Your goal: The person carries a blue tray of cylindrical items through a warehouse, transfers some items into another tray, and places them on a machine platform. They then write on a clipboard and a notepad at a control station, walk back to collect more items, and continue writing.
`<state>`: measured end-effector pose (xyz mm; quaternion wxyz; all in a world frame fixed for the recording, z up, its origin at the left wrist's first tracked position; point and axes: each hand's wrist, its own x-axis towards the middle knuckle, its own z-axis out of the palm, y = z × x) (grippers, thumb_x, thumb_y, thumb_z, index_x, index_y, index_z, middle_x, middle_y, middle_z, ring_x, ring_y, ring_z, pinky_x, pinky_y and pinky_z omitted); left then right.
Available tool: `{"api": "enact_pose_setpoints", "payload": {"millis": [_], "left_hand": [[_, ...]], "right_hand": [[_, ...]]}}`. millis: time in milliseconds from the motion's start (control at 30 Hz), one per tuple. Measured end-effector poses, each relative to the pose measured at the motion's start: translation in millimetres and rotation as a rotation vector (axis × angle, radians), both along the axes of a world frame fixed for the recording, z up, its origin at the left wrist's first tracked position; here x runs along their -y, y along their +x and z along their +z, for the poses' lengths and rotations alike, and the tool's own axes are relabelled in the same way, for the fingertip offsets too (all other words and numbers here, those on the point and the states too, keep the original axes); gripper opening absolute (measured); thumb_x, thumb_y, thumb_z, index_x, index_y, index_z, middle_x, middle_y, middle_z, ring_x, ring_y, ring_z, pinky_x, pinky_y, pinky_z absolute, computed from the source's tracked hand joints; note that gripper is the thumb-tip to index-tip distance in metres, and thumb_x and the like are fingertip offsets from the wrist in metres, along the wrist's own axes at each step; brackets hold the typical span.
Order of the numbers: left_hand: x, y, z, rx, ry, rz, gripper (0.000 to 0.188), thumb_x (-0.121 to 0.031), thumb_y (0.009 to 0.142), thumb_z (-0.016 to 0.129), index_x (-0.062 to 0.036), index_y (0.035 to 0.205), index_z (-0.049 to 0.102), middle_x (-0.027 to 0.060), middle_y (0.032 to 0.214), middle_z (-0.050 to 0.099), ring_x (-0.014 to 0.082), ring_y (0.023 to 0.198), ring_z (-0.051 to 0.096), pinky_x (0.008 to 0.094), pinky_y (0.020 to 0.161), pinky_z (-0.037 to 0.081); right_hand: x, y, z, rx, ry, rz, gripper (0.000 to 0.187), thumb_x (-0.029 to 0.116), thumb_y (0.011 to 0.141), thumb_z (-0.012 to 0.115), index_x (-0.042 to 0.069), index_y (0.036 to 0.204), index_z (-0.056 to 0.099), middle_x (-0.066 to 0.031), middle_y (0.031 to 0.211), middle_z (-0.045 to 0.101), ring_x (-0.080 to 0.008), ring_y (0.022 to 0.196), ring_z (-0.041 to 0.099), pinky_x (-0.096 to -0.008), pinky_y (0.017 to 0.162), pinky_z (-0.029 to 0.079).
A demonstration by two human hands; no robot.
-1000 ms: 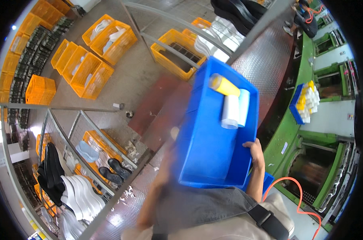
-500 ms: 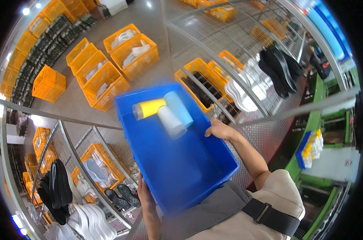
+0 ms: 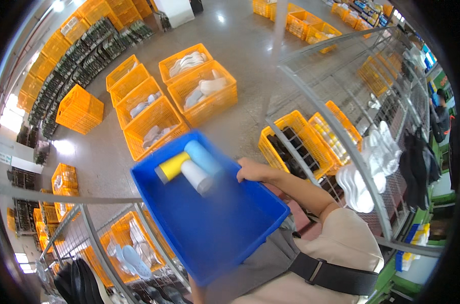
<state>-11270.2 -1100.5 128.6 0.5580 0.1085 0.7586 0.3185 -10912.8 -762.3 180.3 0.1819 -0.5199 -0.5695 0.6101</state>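
Note:
A blue plastic bin (image 3: 209, 228) hangs tilted in front of my body, over the floor. My right hand (image 3: 251, 169) is closed on its right rim, the fingers gripping the edge. At the bin's near left side only the wrist of my left hand (image 3: 197, 291) shows; its fingers are hidden behind the wall, and the bin is held up there. Inside, at the far end, lie three blurred cylinders: a yellow one (image 3: 173, 167), a light blue one (image 3: 202, 158) and a white one (image 3: 195, 177). Motion smears them too much to tell their kind.
Orange crates (image 3: 202, 99) with pale shoe-sole-shaped pieces stand ahead on the floor. Metal wire racks flank me: the right rack (image 3: 341, 137) carries white soles (image 3: 359, 187) and black ones (image 3: 417, 167), the left rack (image 3: 100, 243) black soles (image 3: 78, 281). Another orange crate (image 3: 80, 111) stands farther left.
My view has swung to the right, so the crates and racks shift across it. The bin stays in my hands and sits lower in view; the cylinders remain inside. My left hand is now mostly hidden.

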Motion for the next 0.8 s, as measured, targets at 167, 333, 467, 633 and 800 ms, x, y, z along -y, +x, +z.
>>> {"api": "enact_pose_setpoints", "payload": {"millis": [167,333,467,633,800], "left_hand": [[-208.3,-29.7,-150.5,-0.142,0.007,0.001,0.028,-0.006,0.09,0.059,0.0067,0.115,0.061,0.0169,0.1,0.068,0.0232,0.08,0.066,0.0357,0.073,0.055],[-436.2,-66.0,-270.0,-0.292,-0.124,-0.022,0.022,0.002,0.086,0.062,0.0084,0.107,0.064,0.0172,0.096,0.069,0.0234,0.075,0.066,0.0358,0.068,0.056],[-615.8,-72.3,-364.3,-0.014,0.084,0.437,0.023,0.005,0.078,0.064,0.0154,0.098,0.063,0.0161,0.089,0.067,0.0243,0.067,0.063,0.0362,0.062,0.052],[-805.3,-73.4,-398.4,-0.253,0.09,0.319,0.026,0.003,0.077,0.066,0.0151,0.1,0.064,0.0178,0.091,0.069,0.027,0.076,0.066,0.0371,0.069,0.054],[-970.6,-51.5,-334.7,-0.495,0.114,0.013,0.033,-0.002,0.079,0.067,0.0137,0.108,0.063,0.0193,0.101,0.069,0.0268,0.087,0.066,0.0373,0.081,0.054]], "right_hand": [[-160.3,-13.8,-132.6,-0.189,0.017,-0.375,0.027,0.005,0.07,0.065,-0.004,0.095,0.068,-0.0138,0.078,0.067,-0.0239,0.073,0.065,-0.0366,0.07,0.052],[-297.8,39.0,-219.1,-0.334,-0.146,-0.66,0.039,0.0,0.07,0.061,-0.005,0.109,0.064,-0.0115,0.088,0.065,-0.0222,0.076,0.063,-0.0323,0.069,0.052],[-448.8,88.4,-301.8,-0.411,0.001,-1.024,0.041,-0.004,0.07,0.056,-0.005,0.11,0.062,-0.0106,0.085,0.063,-0.0217,0.072,0.062,-0.0306,0.068,0.053],[-585.3,176.2,-359.7,-0.293,0.118,-1.268,0.041,-0.004,0.071,0.058,-0.004,0.111,0.062,-0.0118,0.085,0.065,-0.0235,0.071,0.064,-0.032,0.065,0.054],[-718.3,347.8,-368.9,-0.342,0.164,-1.381,0.044,-0.003,0.068,0.061,-0.003,0.112,0.065,-0.0132,0.086,0.067,-0.0254,0.072,0.066,-0.0354,0.067,0.057]]}}
